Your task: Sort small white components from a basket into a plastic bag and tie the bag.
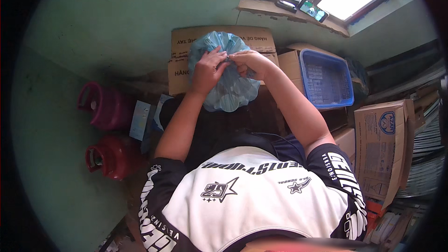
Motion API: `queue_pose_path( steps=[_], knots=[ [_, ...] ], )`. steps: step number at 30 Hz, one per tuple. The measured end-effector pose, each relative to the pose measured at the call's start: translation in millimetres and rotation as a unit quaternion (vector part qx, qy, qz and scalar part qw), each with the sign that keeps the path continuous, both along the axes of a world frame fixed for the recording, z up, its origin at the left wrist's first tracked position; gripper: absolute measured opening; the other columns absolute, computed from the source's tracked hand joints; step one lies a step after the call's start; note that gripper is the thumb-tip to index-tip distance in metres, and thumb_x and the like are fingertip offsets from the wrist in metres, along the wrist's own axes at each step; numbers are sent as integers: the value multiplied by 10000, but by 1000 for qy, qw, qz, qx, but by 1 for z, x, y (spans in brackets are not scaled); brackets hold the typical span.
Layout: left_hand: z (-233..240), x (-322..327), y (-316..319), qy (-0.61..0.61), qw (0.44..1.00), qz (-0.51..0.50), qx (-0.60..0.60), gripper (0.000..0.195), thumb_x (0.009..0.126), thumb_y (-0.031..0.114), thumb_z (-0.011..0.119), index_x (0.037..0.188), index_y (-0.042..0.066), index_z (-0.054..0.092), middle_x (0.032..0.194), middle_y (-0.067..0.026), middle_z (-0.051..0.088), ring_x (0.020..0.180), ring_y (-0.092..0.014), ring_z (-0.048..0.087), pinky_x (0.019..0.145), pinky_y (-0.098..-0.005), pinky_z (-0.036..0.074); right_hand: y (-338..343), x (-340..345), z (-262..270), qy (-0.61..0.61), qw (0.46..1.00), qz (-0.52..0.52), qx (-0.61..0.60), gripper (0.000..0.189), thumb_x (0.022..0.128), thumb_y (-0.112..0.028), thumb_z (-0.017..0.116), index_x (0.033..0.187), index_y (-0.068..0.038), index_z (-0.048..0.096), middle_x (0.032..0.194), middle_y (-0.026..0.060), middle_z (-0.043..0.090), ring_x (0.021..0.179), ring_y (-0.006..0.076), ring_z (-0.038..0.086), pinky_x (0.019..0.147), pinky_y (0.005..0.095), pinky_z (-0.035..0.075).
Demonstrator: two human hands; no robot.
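Observation:
A translucent blue plastic bag [229,92] rests before me on a cardboard box [180,66], with round pale items dimly visible through its film. My left hand [209,70] grips the gathered upper part of the bag, thumb and fingertips pressed into the plastic. From the other side my right hand [253,63] pinches the same gathered spot, its fingertips nearly touching those of the left. The plastic hides what exactly lies between the fingertips.
A blue plastic basket [327,77] stands to the right, above a taller carton [379,150]. Two gas cylinders, one purple [112,106] and one red [117,155], stand at the left by the green wall [122,24]. A phone [312,9] leans on the windowsill.

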State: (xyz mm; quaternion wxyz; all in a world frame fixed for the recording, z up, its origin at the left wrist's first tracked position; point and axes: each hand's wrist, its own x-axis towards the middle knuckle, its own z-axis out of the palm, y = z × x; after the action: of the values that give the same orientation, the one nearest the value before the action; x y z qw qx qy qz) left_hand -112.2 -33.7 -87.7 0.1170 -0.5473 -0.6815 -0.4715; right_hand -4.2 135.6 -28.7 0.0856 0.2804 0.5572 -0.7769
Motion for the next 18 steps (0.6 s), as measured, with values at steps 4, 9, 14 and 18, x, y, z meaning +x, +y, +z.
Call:
queue_pose_path(
  steps=[4,9,14,18],
  knots=[
    [-1,6,1,-51,999,1,19,228,845,89,744,1054,2,731,1147,-156,724,1229,-328,627,1012,-420,510,2,0,-3,-47,998,-22,44,242,949,-251,718,1075,-47,686,751,-21,527,605,97,508,540,273,412],
    [2,15,-1,-79,996,36,37,174,828,78,746,979,-2,709,1159,-163,712,1184,-335,646,991,-430,516,-1,-1,-1,-15,1000,0,15,237,948,-247,720,1079,-53,686,739,-28,521,597,85,486,536,268,397],
    [3,14,-2,-90,994,46,44,135,827,73,743,929,1,690,1122,-163,717,1189,-342,644,991,-439,512,-3,0,3,-10,1000,-1,24,281,923,-265,753,1101,-56,692,723,-34,519,601,84,486,531,261,388],
    [2,15,1,-76,996,47,26,86,827,58,718,869,9,660,1095,-164,714,1194,-367,636,994,-454,508,-6,-1,-2,25,976,6,215,315,866,-247,797,1074,-29,705,760,-16,580,634,95,533,553,275,421]
  ],
)
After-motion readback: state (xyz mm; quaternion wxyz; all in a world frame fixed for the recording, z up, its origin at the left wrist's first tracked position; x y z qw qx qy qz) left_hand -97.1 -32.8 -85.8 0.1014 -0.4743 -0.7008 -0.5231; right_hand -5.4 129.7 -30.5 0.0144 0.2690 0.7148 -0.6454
